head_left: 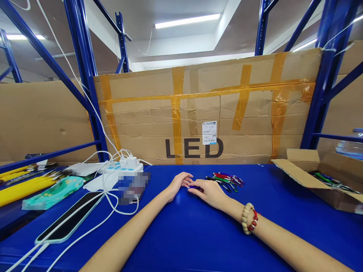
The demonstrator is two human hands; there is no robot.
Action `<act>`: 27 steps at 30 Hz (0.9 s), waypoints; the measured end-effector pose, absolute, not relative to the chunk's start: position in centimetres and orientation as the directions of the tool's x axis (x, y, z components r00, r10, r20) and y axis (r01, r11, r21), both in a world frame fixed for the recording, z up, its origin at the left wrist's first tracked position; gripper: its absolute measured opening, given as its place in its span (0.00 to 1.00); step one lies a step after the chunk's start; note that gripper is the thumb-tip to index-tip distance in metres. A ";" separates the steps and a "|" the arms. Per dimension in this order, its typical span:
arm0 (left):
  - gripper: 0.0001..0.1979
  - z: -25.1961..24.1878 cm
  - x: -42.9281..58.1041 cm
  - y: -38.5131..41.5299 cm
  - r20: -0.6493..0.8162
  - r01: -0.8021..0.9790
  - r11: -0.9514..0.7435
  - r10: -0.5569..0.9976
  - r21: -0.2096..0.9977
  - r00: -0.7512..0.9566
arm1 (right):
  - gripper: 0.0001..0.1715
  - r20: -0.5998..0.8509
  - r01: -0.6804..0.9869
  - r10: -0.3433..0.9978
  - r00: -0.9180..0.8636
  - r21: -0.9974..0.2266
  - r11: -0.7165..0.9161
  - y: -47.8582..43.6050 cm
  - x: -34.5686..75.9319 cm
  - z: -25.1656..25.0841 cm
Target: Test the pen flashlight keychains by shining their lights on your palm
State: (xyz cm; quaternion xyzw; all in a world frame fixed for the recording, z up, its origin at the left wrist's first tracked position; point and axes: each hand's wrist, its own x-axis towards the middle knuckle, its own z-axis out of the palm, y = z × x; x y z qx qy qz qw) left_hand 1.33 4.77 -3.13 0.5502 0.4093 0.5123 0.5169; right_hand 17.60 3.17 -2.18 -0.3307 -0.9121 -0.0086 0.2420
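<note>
My left hand (pixel 178 186) and my right hand (pixel 211 192) meet over the middle of the blue table. Between their fingertips is a slim purple pen (pixel 195 187), mostly hidden by the fingers. My right hand closes over it from above, while the bent fingers of my left hand pinch at its left end. Just beyond my right hand lies a loose pile of pens (pixel 229 178) in red, green, black and blue, with clip rings at their ends. A bracelet of pale and red beads (pixel 248 218) circles my right wrist.
An open cardboard box (pixel 326 189) with more pens stands at right. To the left are a phone (pixel 70 219), white cables, a power strip (pixel 113 167), a green tissue pack (pixel 56 192) and yellow packets (pixel 25 190). A cardboard panel (pixel 141 124) closes the back between blue posts.
</note>
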 end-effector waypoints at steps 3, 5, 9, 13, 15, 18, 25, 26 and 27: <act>0.10 -3.0 1.4 4.6 0.140 -0.081 -0.129 0.980 0.988 0.143 | 0.16 0.437 0.609 0.600 -0.670 -0.138 0.781 3.3 17.6 -2.2; 0.10 -3.0 1.4 4.6 0.138 -0.081 -0.127 0.980 0.989 0.142 | 0.16 0.441 0.611 0.595 -0.672 -0.124 0.782 3.4 17.6 -2.2; 0.10 -3.1 1.3 4.7 0.139 -0.078 -0.129 0.981 0.989 0.138 | 0.15 0.458 0.607 0.576 -0.677 -0.094 0.789 3.3 17.7 -2.1; 0.09 -3.1 1.3 4.8 0.140 -0.075 -0.131 0.981 0.989 0.136 | 0.15 0.455 0.613 0.581 -0.675 -0.092 0.785 3.2 17.7 -2.1; 0.10 -3.1 1.3 4.8 0.138 -0.073 -0.129 0.981 0.989 0.135 | 0.16 0.453 0.618 0.592 -0.667 -0.107 0.779 3.2 17.7 -2.1; 0.10 -3.1 1.3 4.8 0.136 -0.067 -0.128 0.982 0.989 0.131 | 0.17 0.456 0.616 0.602 -0.656 -0.138 0.775 3.2 17.7 -2.1; 0.09 -3.1 1.2 4.7 0.139 -0.056 -0.132 0.982 0.990 0.128 | 0.17 0.445 0.617 0.615 -0.651 -0.161 0.770 3.4 17.7 -2.2; 0.09 -3.1 1.2 4.7 0.138 -0.056 -0.131 0.982 0.990 0.127 | 0.17 0.446 0.618 0.613 -0.652 -0.155 0.771 3.4 17.7 -2.2; 0.09 -3.0 1.2 4.7 0.136 -0.056 -0.130 0.983 0.990 0.126 | 0.17 0.448 0.617 0.609 -0.655 -0.148 0.773 3.4 17.7 -2.2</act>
